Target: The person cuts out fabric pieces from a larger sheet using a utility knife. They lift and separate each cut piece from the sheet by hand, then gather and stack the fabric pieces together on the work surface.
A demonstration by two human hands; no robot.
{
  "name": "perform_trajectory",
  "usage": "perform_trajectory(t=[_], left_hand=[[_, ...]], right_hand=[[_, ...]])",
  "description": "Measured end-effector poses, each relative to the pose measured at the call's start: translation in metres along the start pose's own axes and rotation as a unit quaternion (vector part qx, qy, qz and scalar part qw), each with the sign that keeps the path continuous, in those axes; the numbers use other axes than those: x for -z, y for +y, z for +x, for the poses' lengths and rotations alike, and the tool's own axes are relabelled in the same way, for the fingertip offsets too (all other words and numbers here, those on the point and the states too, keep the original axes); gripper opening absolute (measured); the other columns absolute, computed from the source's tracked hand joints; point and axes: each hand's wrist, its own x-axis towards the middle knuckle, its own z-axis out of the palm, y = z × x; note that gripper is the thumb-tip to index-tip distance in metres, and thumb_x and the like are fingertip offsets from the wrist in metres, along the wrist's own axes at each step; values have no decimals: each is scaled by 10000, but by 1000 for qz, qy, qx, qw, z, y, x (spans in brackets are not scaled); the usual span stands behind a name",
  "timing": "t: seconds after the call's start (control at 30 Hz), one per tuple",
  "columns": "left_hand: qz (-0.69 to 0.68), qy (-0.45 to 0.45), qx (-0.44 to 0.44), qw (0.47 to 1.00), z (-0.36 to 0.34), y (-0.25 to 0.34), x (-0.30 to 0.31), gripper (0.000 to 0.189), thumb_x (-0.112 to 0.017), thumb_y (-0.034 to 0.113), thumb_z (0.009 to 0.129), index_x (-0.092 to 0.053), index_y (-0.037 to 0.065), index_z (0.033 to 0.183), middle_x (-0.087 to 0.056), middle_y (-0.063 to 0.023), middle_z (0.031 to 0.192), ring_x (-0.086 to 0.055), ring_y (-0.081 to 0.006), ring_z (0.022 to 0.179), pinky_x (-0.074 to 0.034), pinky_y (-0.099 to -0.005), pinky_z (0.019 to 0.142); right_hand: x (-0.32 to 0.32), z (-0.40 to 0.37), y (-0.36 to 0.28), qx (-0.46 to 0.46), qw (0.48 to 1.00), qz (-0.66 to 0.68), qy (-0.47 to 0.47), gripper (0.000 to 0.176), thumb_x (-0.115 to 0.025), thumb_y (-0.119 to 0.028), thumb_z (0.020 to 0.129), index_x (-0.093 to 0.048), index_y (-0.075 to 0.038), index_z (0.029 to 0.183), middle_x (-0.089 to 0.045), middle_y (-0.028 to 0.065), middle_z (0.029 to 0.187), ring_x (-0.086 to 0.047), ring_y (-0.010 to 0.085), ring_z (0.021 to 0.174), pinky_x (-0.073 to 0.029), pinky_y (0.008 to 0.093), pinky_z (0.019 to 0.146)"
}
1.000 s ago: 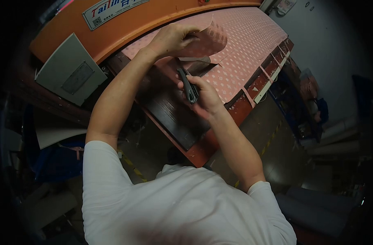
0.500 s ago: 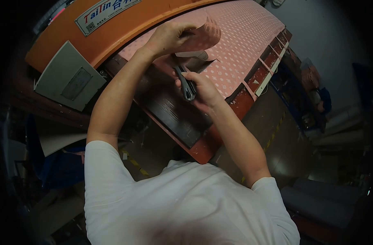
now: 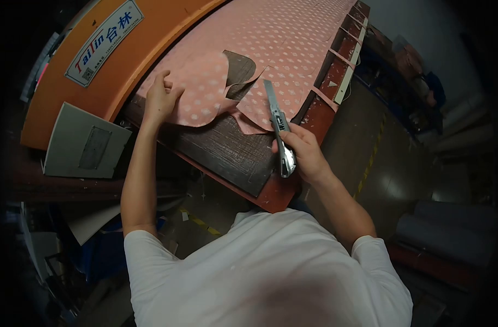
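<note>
My right hand (image 3: 301, 150) is wrapped round a utility knife (image 3: 282, 136) with its long blade extended over patterned pink sheet material (image 3: 282, 60). My left hand (image 3: 162, 102) has its fingers apart at the left edge of a rounded pink piece (image 3: 200, 98). Whether those fingers touch the piece is hard to tell. Between this piece and the rest of the pink sheet, a gap shows a dark surface. Nearer my body lies a bare dark board (image 3: 227, 155) with many scratches.
An orange machine body (image 3: 123, 60) with a Tailin label (image 3: 104, 41) stands at the left, above a grey panel (image 3: 85, 141). Red framing with slots (image 3: 336, 82) runs along the right side. Grey rolls (image 3: 445, 229) lie at the lower right.
My left hand has moved left and down, and the pink flap it was lifting now lies lower over the board. The knife has moved right and down, its blade now clearly seen.
</note>
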Motion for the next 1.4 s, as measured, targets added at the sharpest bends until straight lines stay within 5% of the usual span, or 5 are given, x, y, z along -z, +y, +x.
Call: perform_trajectory(t=[0.1, 0.4, 0.53, 0.97, 1.4], left_hand=[[195, 164, -201, 946, -2, -21, -24, 557, -784, 240, 832, -591, 61, 1323, -675, -134, 1061, -617, -327, 1041, -496, -419, 950], [68, -261, -155, 950, -22, 147, -120, 378, -756, 340, 862, -733, -25, 958, -696, -249, 1045, -660, -388, 1024, -521, -434, 917], [170, -78, -211, 959, -33, 136, -146, 547, -798, 408, 813, -659, -48, 1081, -604, -241, 1188, -604, -402, 1068, -511, -488, 924], [166, -175, 82, 967, 3, 182, -140, 538, -842, 501, 705, -759, -13, 836, -747, -215, 923, -726, -361, 902, -563, -449, 806], [127, -133, 83, 979, 5, 191, -131, 617, -889, 336, 711, -671, -12, 1171, -679, -197, 1106, -654, -325, 1054, -518, -390, 933]], right_hand=[[31, -11, -5, 35, 997, 6, 68, 222, -509, -186, 1021, -607, -16, 1123, -671, 38, 818, -594, 68, 630, -493, 218, 569], [49, -17, -7, 85, 990, -6, 116, 199, -509, -180, 1026, -607, -24, 1100, -674, 29, 819, -560, 42, 629, -456, 200, 565], [72, -25, -9, 88, 986, -2, 144, 180, -511, -179, 1026, -599, -31, 1078, -672, 28, 817, -557, 45, 644, -442, 202, 574], [166, 28, -31, 74, 996, 6, 52, 231, -502, -178, 1032, -617, -6, 1136, -661, 27, 830, -562, 52, 707, -442, 210, 649], [262, 47, -84, 67, 983, -159, -69, 225, -535, -150, 1001, -621, 5, 1139, -621, -4, 796, -572, 61, 729, -456, 221, 651]])
